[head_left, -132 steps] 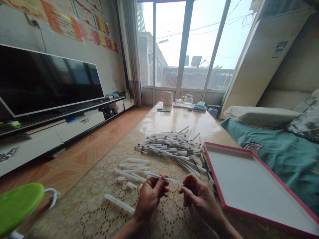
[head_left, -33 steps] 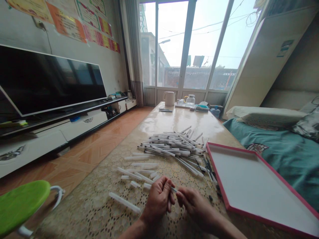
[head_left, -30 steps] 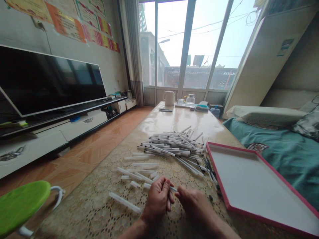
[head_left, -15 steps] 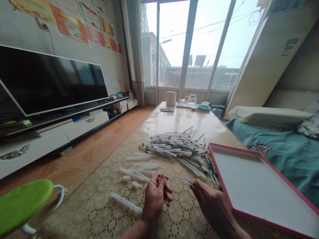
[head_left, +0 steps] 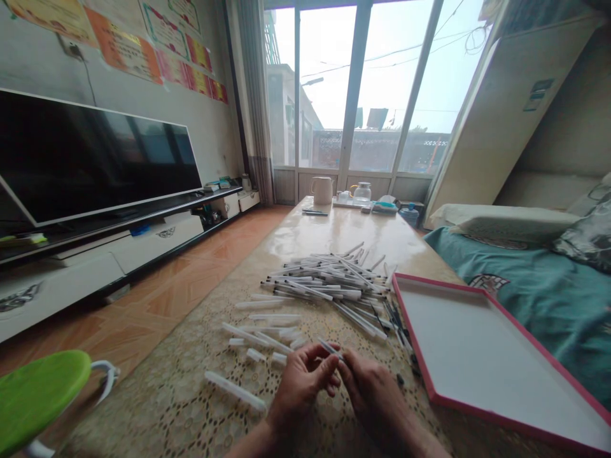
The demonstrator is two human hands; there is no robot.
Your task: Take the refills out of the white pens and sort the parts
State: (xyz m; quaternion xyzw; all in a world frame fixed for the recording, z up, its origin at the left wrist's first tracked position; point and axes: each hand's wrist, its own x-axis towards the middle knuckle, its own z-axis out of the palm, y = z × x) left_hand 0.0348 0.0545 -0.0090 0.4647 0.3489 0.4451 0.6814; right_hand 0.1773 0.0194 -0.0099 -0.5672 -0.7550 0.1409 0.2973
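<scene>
At the near middle of the table [head_left: 346, 232], the right hand [head_left: 372, 385] pinches a thin pen-like stick [head_left: 327, 345], thumb and forefinger together on it, the point slanting up to the far left. Against it the left hand [head_left: 303, 381] curls, thumb and fingers drawn close and touching the stick; whether this grip is clamped on it I cannot tell, since the fingers of both hands cover most of its length. Just left and beyond the left hand lie loose white tubes [head_left: 235, 327] and short white pieces [head_left: 255, 355], some partly behind the fingers, with one lone tube [head_left: 235, 390] nearer. Farther out, a heap of white sticks [head_left: 329, 277] with dark ends spreads across the middle, too tangled to count. To its right, black sticks [head_left: 397, 323] crowd along the edge of a shallow pink-rimmed box [head_left: 491, 362], which fills the right side, its near right corner cut off; a small black bit [head_left: 400, 380] lies just beside the right hand. At the far end stand a pale pitcher [head_left: 323, 191] and a glass jug [head_left: 363, 193], small and hazy against the window. A green stool [head_left: 42, 394] at the near left is cut by the frame.
</scene>
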